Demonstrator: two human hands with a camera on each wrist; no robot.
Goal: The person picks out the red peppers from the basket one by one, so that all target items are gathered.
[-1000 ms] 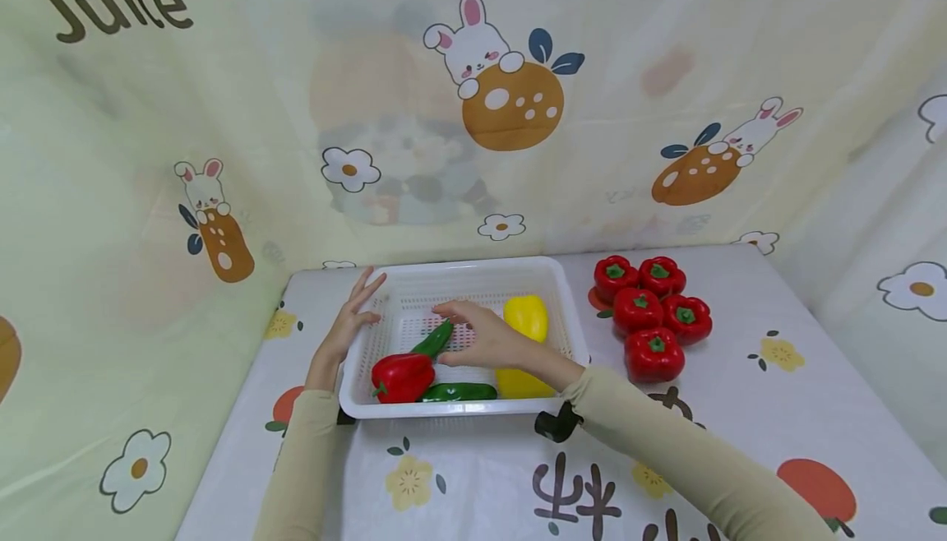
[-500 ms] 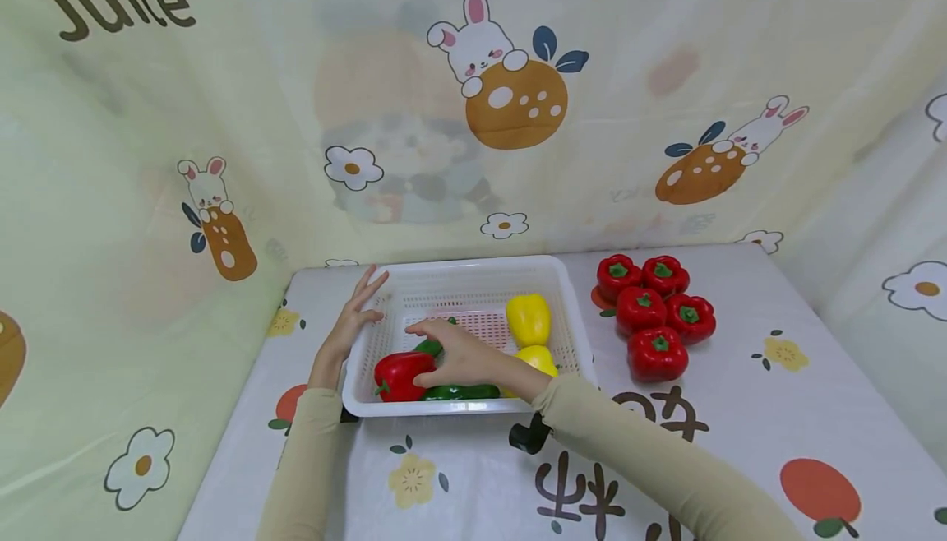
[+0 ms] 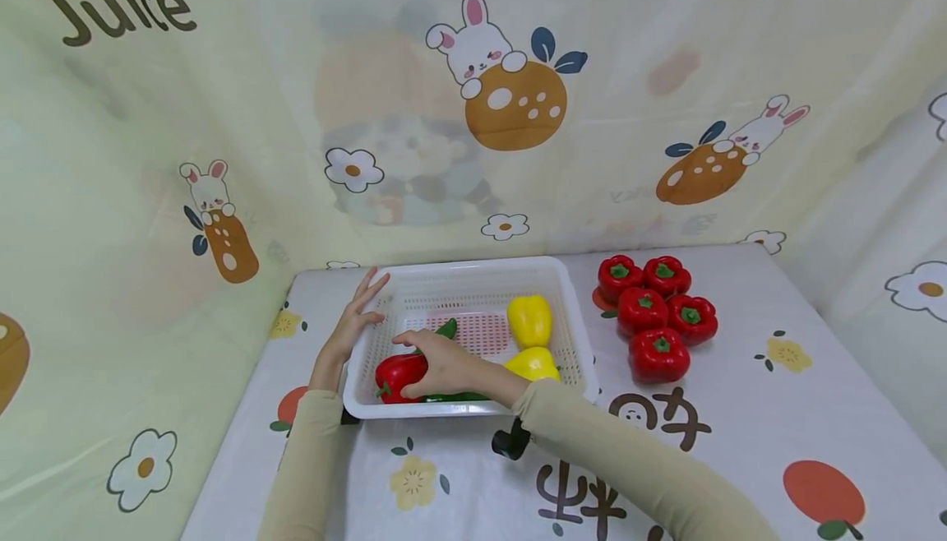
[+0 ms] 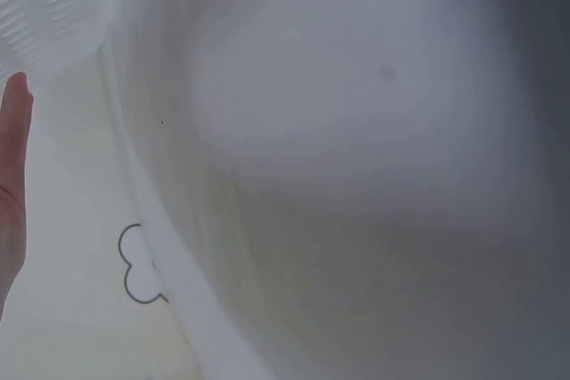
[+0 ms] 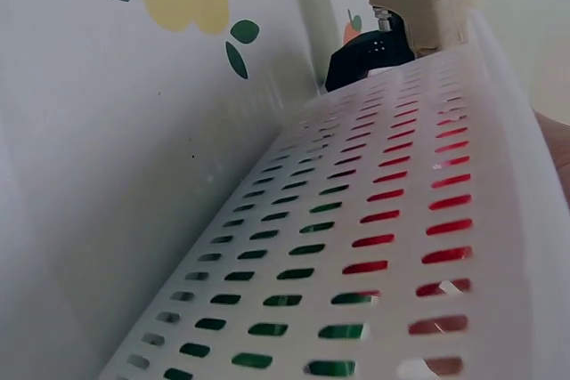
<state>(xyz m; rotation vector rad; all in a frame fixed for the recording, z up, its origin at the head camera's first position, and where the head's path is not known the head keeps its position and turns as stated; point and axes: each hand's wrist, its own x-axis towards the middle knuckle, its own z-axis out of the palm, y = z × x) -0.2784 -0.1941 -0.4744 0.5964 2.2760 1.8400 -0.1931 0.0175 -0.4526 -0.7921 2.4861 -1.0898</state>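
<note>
In the head view, my right hand (image 3: pixel 447 364) reaches into the white basket (image 3: pixel 473 265). Its thumb and fingers curve round a red bell pepper (image 3: pixel 392 372) in the near left corner. Beside the pepper lie two long green vegetables: one (image 3: pixel 447 329) points away behind the hand, and the other (image 3: pixel 459 397) is mostly covered along the near wall. My left hand (image 3: pixel 346 331) rests with extended fingers on the basket's left rim; part of it shows at the edge of the left wrist view (image 4: pixel 12 175). Red and green show through the slotted basket wall (image 5: pixel 294 246) in the right wrist view.
Two yellow bell peppers, one farther back (image 3: pixel 529 321) and one nearer (image 3: pixel 534 364), lie in the basket's right side. Several red bell peppers (image 3: pixel 642 311) are grouped on the tablecloth to the right. A printed curtain (image 3: pixel 399 97) hangs behind the table.
My right hand has moved left and toward me, from above the green vegetables to round the red bell pepper. The left hand stays on the rim.
</note>
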